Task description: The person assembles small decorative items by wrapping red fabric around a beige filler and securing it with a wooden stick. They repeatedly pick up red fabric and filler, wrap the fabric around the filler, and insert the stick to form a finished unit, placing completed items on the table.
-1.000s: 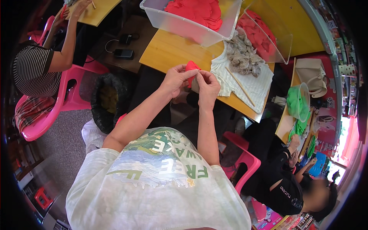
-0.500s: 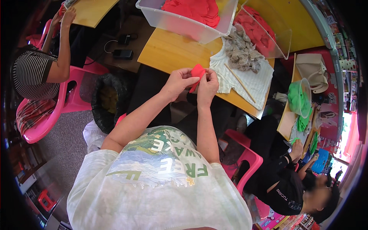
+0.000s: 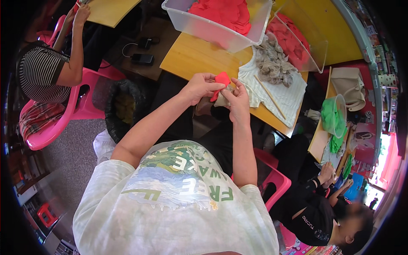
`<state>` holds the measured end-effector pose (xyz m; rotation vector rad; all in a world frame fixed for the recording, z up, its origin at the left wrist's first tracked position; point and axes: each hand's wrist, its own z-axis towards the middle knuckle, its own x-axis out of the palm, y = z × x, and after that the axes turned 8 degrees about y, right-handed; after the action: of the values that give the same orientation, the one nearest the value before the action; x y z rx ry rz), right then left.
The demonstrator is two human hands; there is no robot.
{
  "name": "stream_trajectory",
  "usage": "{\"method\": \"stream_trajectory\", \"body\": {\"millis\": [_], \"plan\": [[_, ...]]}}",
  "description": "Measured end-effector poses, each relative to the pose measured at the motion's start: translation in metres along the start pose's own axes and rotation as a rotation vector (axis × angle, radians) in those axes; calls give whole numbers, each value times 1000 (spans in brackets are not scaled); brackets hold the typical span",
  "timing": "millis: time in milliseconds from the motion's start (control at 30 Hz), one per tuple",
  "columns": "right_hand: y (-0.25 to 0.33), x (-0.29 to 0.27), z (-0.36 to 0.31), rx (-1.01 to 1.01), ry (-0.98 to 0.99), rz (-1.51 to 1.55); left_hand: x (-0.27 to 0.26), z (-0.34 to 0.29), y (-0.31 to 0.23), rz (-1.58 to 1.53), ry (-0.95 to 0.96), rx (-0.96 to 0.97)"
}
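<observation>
My left hand (image 3: 200,88) pinches a small red piece (image 3: 222,78), thin and petal-like, in front of the table's near edge. A narrow red tail hangs below the fingers. Close on its right is my right hand (image 3: 239,102), thumb and forefinger bent around a small beige scrap (image 3: 230,88) beside the red piece. The scrap's full shape is hidden by the fingers. Just beyond lies a white knitted garment (image 3: 278,91) on the wooden table (image 3: 199,55), bearing a thin wooden stick (image 3: 270,97) and a crumpled heap of grey-beige cloth (image 3: 272,61).
A translucent bin (image 3: 199,27) of red pieces stands at the back, beside a clear box (image 3: 316,59) with more. A black-lined bin (image 3: 111,114) stands left. Two people sit nearby, left and right. A tub of green pieces (image 3: 333,114) is at right.
My right thumb and forefinger have moved apart a little, away from the red piece, and the beige scrap now shows by them. The whole view has shifted slightly.
</observation>
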<state>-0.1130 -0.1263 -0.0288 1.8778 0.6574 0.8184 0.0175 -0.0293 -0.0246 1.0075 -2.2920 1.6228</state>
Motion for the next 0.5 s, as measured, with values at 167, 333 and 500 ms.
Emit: {"method": "stream_trajectory", "body": {"millis": [167, 333, 500], "plan": [[-12, 12, 1, -215, -148, -102, -6, -6, 10, 44, 70, 32], [-25, 12, 5, -283, -271, -341, -2, -11, 22, -13, 92, -15], [5, 16, -11, -84, -58, -61, -14, -11, 19, -259, 60, -80]]}}
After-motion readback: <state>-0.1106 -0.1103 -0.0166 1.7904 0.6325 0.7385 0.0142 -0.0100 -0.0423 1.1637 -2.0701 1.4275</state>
